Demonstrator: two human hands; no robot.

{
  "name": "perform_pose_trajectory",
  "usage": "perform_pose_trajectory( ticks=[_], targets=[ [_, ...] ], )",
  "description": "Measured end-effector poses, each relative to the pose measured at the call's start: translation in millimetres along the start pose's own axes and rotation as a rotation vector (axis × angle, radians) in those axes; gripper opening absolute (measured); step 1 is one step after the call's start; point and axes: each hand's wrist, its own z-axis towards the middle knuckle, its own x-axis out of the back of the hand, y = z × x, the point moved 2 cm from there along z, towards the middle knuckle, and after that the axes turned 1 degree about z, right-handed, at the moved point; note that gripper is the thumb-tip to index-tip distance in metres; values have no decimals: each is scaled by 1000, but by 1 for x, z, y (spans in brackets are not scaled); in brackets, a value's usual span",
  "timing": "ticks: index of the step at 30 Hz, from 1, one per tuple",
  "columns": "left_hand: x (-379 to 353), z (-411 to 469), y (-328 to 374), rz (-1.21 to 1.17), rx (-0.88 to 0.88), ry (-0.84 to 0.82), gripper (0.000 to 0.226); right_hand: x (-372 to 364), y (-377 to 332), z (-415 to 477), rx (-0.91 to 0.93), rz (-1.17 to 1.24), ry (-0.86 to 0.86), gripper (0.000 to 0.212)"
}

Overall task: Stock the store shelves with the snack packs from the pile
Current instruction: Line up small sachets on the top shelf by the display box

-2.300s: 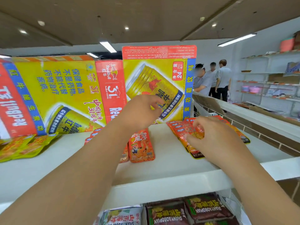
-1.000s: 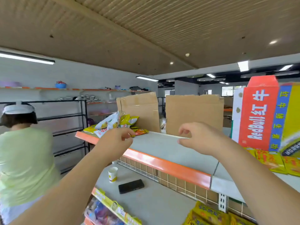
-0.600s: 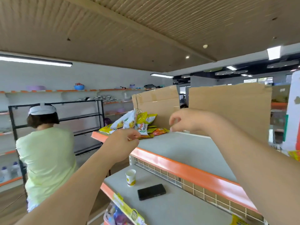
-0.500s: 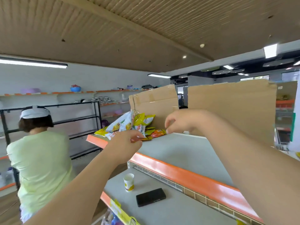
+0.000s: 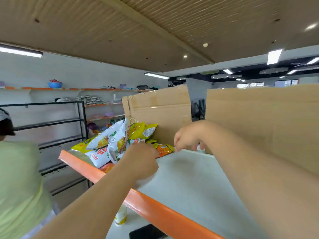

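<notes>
So, the left hand (image 5: 142, 161) sits against the near side of the pile of snack packs (image 5: 114, 142), knuckles toward the camera and fingers curled under. Its fingertips are hidden behind the back of the hand, so I cannot tell whether it grips a pack or only touches one. The right hand (image 5: 187, 139) hangs just right of the pile, fingers loosely bent and pointing down, blurred, with nothing showing in them. Whether a fingertip touches the small orange pack (image 5: 164, 149) at the pile's right edge is hard to make out.

The pile lies at the left end of the top shelf (image 5: 189, 180). White and yellow bags lean on top, and smaller packs are half buried beneath them, their print too smeared to read. Behind the pile stands a cardboard box (image 5: 155, 114), and further right a second cardboard wall (image 5: 259, 121) is cut off by the picture's edge.

Below the pile, a paper cup (image 5: 120, 218) is partly hidden by the shelf's orange lip, and a dark phone (image 5: 146, 232) is cut off at the bottom. Left of the pile, a person (image 5: 19, 187) in a green shirt is only partly in view, in front of a black rack (image 5: 51, 121).
</notes>
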Motion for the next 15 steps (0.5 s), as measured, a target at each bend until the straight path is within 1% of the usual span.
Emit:
perform_pose_trajectory(
  ticks=[1, 3, 6, 7, 9, 10, 13, 15],
  targets=[
    [-4, 3, -1, 146, -5, -22, 17, -2, -5, 9, -3, -18, -1, 39],
    [-14, 11, -8, 301, -2, -68, 22, -8, -16, 28, -9, -70, -23, 40],
    [-28, 22, -23, 337, -36, -38, 15, -16, -36, 56, -17, -147, -49, 37],
    [-31, 24, -27, 330, -59, -21, 11, -18, -42, 66, -19, -174, -40, 32],
    [-39, 26, -33, 294, -134, 44, 11, -23, -52, 85, -53, -221, 3, 20],
    [-43, 26, -35, 249, -179, 91, 11, -26, -53, 96, -79, -225, 21, 22],
    [-52, 27, -40, 63, -274, 259, 2, -42, -54, 117, -92, -222, 46, 30],
    [-55, 27, -38, -92, -344, 369, 11, -50, -50, 118, -119, -222, 27, 29]
  ],
)
